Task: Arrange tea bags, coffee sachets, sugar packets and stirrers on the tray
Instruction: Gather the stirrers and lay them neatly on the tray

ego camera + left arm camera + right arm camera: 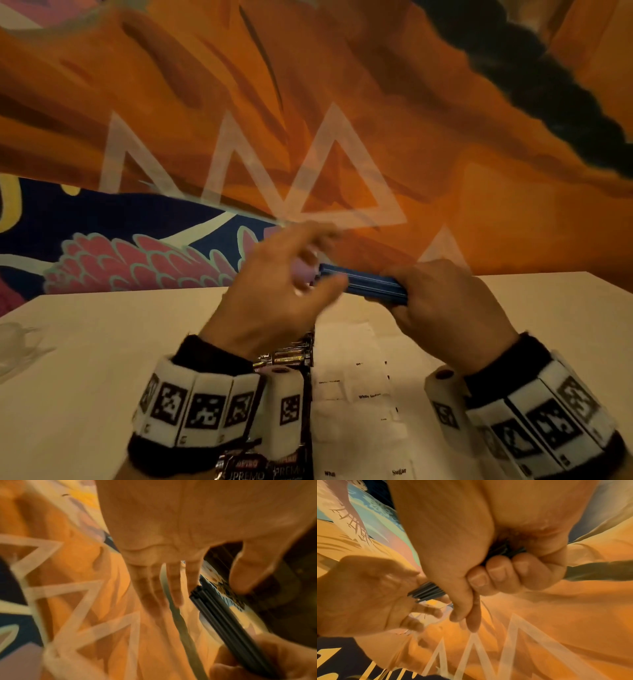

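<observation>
A stack of thin blue sachets point(363, 284) is held edge-on above the table. My right hand point(428, 298) grips its right end, fingers curled round it; in the right wrist view the right hand point(488, 577) closes on the dark stack point(426, 592). My left hand point(308, 274) is spread and blurred, with its palm at the stack's left end. In the left wrist view the left hand's fingers point(173, 585) are straight beside the stack point(223, 615). Below the hands lie dark coffee sachets point(291, 356) and white sugar packets point(359, 394).
The pale table point(102, 359) stands against an orange and blue mural wall point(342, 102). A clear glass point(13, 346) sits at the table's far left. More dark sachets point(260, 469) lie at the near edge between my wrists.
</observation>
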Motion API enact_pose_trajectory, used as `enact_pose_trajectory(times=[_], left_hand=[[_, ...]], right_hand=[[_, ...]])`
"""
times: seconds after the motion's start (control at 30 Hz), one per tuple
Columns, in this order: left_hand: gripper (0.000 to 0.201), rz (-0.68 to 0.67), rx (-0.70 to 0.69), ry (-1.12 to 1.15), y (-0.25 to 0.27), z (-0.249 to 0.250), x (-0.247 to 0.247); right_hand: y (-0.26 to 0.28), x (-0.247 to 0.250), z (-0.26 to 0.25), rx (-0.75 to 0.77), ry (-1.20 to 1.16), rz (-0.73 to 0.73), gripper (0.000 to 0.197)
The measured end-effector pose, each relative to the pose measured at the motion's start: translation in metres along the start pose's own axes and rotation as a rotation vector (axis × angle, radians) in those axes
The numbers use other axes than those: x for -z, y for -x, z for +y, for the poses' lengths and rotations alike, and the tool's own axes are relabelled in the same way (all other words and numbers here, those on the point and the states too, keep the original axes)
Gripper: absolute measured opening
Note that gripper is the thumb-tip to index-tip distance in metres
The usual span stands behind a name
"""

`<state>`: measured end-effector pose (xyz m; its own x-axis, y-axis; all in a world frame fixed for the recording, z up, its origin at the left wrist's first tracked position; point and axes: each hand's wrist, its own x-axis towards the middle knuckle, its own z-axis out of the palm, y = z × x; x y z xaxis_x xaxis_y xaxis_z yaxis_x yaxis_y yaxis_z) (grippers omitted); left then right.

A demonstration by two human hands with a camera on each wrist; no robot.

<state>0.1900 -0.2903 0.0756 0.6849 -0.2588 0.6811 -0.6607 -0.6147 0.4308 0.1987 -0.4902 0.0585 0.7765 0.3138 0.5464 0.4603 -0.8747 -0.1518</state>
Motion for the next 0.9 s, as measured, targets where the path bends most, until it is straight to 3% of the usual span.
enact_pose_trajectory(times=[0.07, 0.2, 0.27, 0.33, 0.4, 0.47, 0.57, 0.67, 0.73, 0.83, 0.9], left_hand=[[0.044, 0.185, 0.045, 0.265, -0.002, 0.006, -0.005], [0.042, 0.247, 0.143, 0.422, -0.001, 0.022, -0.034], [0.035, 0.349, 0.164, 0.590, -0.002, 0.017, -0.032], [0.032, 0.412, 0.190, 1.001, -0.003, 0.021, -0.023], [0.038, 0.371, 0.196, 1.336, -0.003, 0.033, -0.025], [0.042, 0.387, 0.222, 1.389, -0.003, 0.047, -0.034], [0.050, 0.559, 0.324, 1.375, -0.005, 0.055, -0.034], [0.050, 0.671, 0.294, 1.443, -0.006, 0.054, -0.013], [0.048, 0.758, 0.229, 1.490, -0.007, 0.049, 0.003], [0.046, 0.828, 0.148, 1.568, -0.007, 0.044, 0.017], [0.047, 0.827, 0.140, 1.601, -0.008, 0.045, 0.013]], right_hand=[[-0.002, -0.001, -0.005, 0.045, -0.026, 0.065, 0.016], [0.000, -0.006, -0.017, 0.070, -0.075, 0.075, 0.015], [-0.001, -0.005, -0.012, 0.063, -0.137, 0.125, 0.012], [-0.004, -0.004, -0.006, 0.012, -0.269, 0.192, 0.018], [-0.005, -0.005, -0.008, -0.013, -0.348, 0.180, 0.020], [-0.003, -0.011, -0.019, 0.020, -0.350, 0.163, 0.016], [0.000, -0.015, -0.030, 0.114, -0.407, 0.119, 0.016], [0.001, -0.010, -0.028, 0.203, -0.753, -0.028, 0.014], [0.000, -0.008, -0.024, 0.210, -1.171, -0.115, 0.043], [-0.003, -0.005, -0.028, -0.020, -1.849, 0.061, 0.072], [-0.003, -0.001, -0.034, -0.192, -1.998, 0.169, 0.080]])
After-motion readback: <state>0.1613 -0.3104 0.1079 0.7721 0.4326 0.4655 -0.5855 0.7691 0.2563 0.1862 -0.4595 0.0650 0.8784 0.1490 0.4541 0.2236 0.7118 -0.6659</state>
